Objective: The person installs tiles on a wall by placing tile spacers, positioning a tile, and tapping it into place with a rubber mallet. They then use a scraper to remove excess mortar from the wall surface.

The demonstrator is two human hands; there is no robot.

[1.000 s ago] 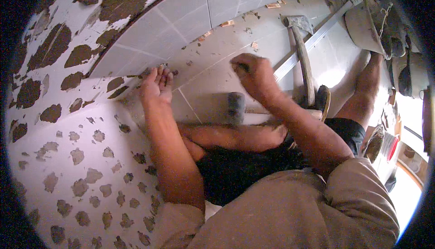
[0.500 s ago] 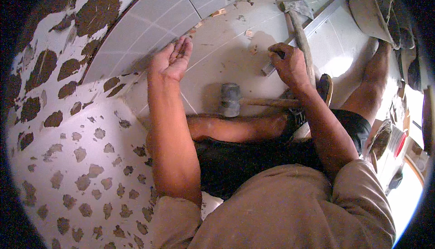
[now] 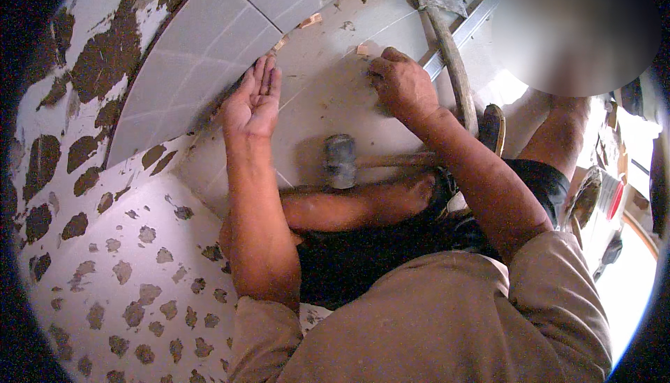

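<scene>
My left hand [image 3: 255, 100] is open, palm up, with its fingers stretched out beside the lower edge of a grey wall tile [image 3: 195, 62]. Whether the fingertips touch the tile I cannot tell. Over the floor to the right, my right hand [image 3: 406, 86] is closed with the fingers curled in. Something dark seems to be between its fingertips, too shadowed to name. Just beyond that hand, a small wooden wedge [image 3: 362, 50] lies on the floor. More small wooden pieces [image 3: 310, 20] sit along the foot of the tiles.
A rubber mallet [image 3: 340, 161] lies in front of my bent leg. A hatchet [image 3: 453, 62] with a wooden handle rests across a metal straightedge [image 3: 481, 17] at the right. On the left, the bare wall [image 3: 84, 118] is rough with brown patches. The far right is blurred.
My right hand has moved left and a little farther away, closer to the loose wedge. My left hand stays by the tile edge, still open. The whole view has shifted slightly.
</scene>
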